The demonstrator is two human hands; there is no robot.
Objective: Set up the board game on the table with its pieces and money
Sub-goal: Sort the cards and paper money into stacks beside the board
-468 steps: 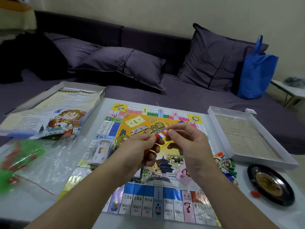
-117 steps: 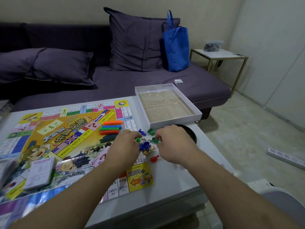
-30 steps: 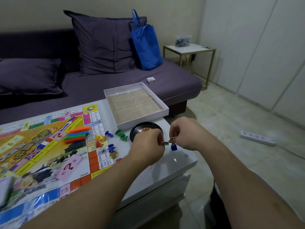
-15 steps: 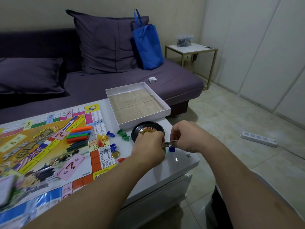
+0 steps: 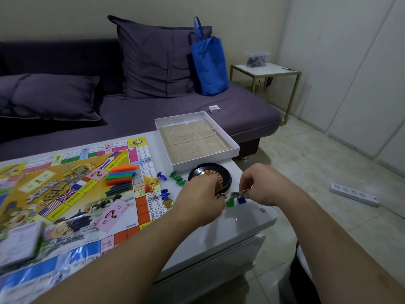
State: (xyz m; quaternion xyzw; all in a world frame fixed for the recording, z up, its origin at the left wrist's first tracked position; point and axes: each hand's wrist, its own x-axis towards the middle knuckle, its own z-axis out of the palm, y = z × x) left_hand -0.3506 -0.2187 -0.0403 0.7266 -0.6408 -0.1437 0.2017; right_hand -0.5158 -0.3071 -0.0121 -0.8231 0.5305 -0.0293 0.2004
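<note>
Two hands meet above the white table's [image 5: 252,224] right corner: the left hand [image 5: 200,201] pinches a green-based card pawn [image 5: 229,202], the right hand [image 5: 262,185] pinches a blue-based card pawn [image 5: 240,198]. Beyond them sits a black roulette wheel [image 5: 225,175]; the colourful game board [image 5: 72,194] lies left.

The game board [image 5: 65,194] lies flat on the white table [image 5: 252,218], its yellow middle ringed by coloured squares. On it rest stacked orange, blue, green and red bars [image 5: 121,174], a pink question-mark card [image 5: 111,213], a blurred card deck [image 5: 19,242] near its close edge, yellow and red pieces [image 5: 150,182] and white dice [image 5: 152,196]. Beside its right edge sit blue pawns [image 5: 162,176], green pieces [image 5: 178,179], a gold coin [image 5: 167,202], a black roulette wheel [image 5: 215,175] and the open white box [image 5: 195,140]. A green stand [image 5: 229,203] and a blue stand [image 5: 241,200] sit on the table.
</note>
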